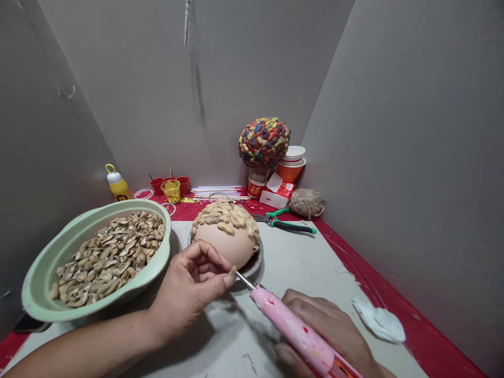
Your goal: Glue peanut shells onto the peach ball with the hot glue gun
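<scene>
My left hand (192, 289) pinches a small peanut shell piece (232, 271) between thumb and fingers, right at the metal nozzle of a pink glue gun (293, 328). My right hand (334, 336) is wrapped round the glue gun's body near the bottom edge of the view. Just behind the pinch sits a tan ball (230, 242), its top half covered with stuck-on peanut shells, resting in a small metal dish (255, 264). A pale green colander (47, 273) full of peanut shells stands to the left.
At the back stand a ball of painted shells (263, 140) on a cup, stacked paper cups (292, 163), a twine ball (307, 202), green-handled pliers (289, 226), a small box (276, 195), paint cups (172, 189) and a yellow bottle (118, 185). A crumpled tissue (380, 320) lies right.
</scene>
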